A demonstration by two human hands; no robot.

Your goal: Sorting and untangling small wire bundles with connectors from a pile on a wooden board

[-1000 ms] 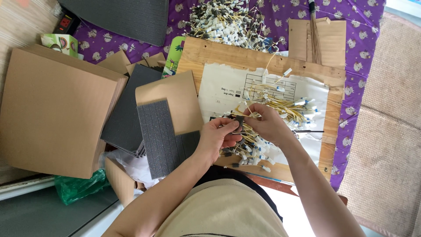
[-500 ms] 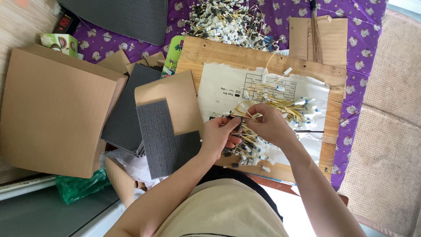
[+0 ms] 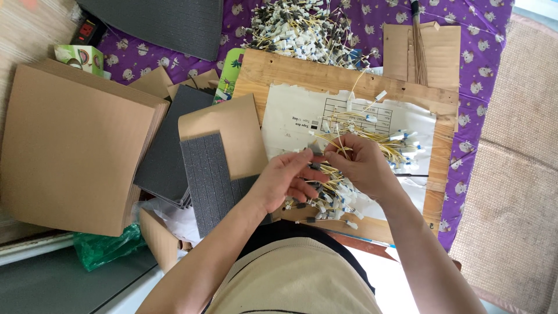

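Little moved: both hands stay mid wooden board (image 3: 279, 70). Left hand (image 3: 285, 180) and right hand (image 3: 360, 166) pinch yellow wires (image 3: 349, 136) together.

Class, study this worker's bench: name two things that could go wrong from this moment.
1. The yellow wires fan loosely under both hands; the left hand and right hand might snag and tangle neighbours.
2. Small white-ended pieces lie near the wooden board's front edge and could slide off.

A single head-worn camera looks steeply down, close above the wooden board (image 3: 279, 72) and the person's lap.
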